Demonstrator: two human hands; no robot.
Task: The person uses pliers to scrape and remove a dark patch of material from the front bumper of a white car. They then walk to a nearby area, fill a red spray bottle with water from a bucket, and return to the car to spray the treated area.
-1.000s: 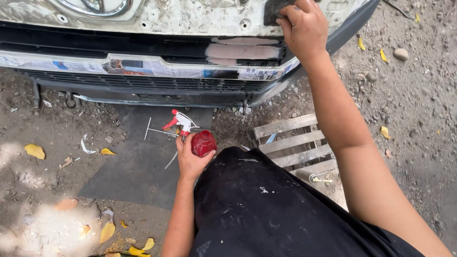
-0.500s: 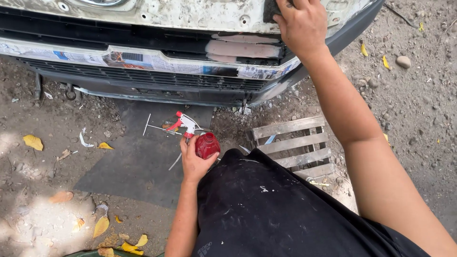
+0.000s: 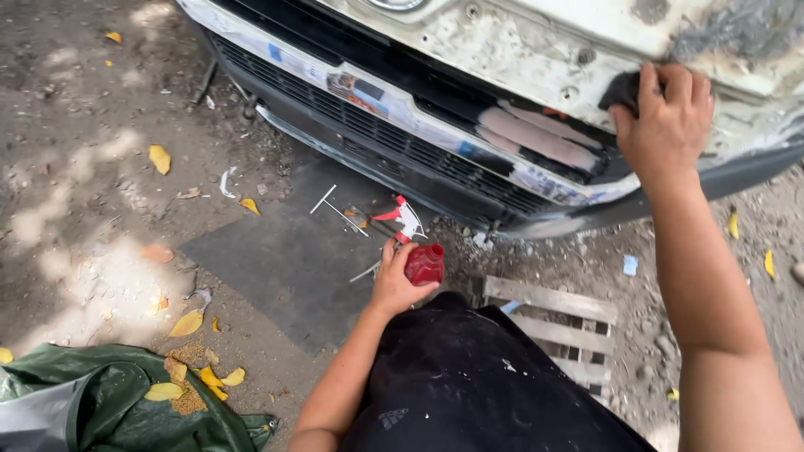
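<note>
Red bottle [image 3: 425, 264], low over the dirt by a dark mat [image 3: 285, 259], sits gripped in the left hand [image 3: 400, 283], its spray head [image 3: 404, 219] lying just beyond; the right hand [image 3: 666, 125] presses a dark pad [image 3: 624, 89] against the white bumper [image 3: 502, 59].

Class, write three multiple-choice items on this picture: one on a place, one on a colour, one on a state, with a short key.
1. Where does the small red plastic bottle sit?
A. in the left hand
B. on the wooden pallet
C. on the bumper

2. What colour is the crumpled tarp at lower left?
A. blue
B. green
C. white

3. What is the right hand doing?
A. hanging free
B. resting on the ground
C. pressing a dark sanding pad against the worn white car bumper

Key: 1 A, fingers wrap the bottle; 2 B, its folds are green; 3 C, the palm covers the pad on the panel.
</note>
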